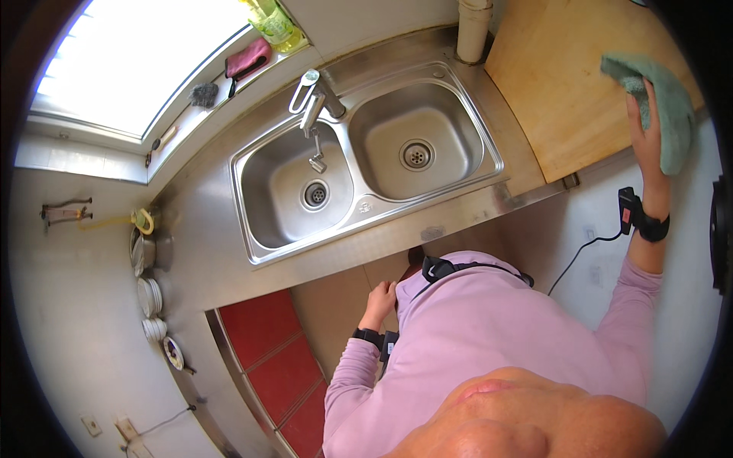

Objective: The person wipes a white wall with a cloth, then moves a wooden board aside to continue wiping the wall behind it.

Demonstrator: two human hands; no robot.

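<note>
My right hand (648, 134) grips a green cloth (678, 129) at the right edge of a light wooden board (567, 91); part of the cloth lies on the board and part hangs past its edge. My left hand (380, 301) is low beside my pink top, in front of the counter, its fingers curled near the hem; whether it pinches the fabric cannot be told. Between the hands is a stainless steel double sink (366, 189), both basins without dishes. A chrome faucet (314, 106) with a jointed spout points over the left basin.
The windowsill holds a yellow-green bottle (278, 28), a pink cloth (249, 57) and a grey scrubber (203, 94). Stacked white bowls (150, 297) and a metal pot (143, 252) line the left wall. A pipe (474, 34) rises behind the board. Red cabinet doors (263, 326) are below left.
</note>
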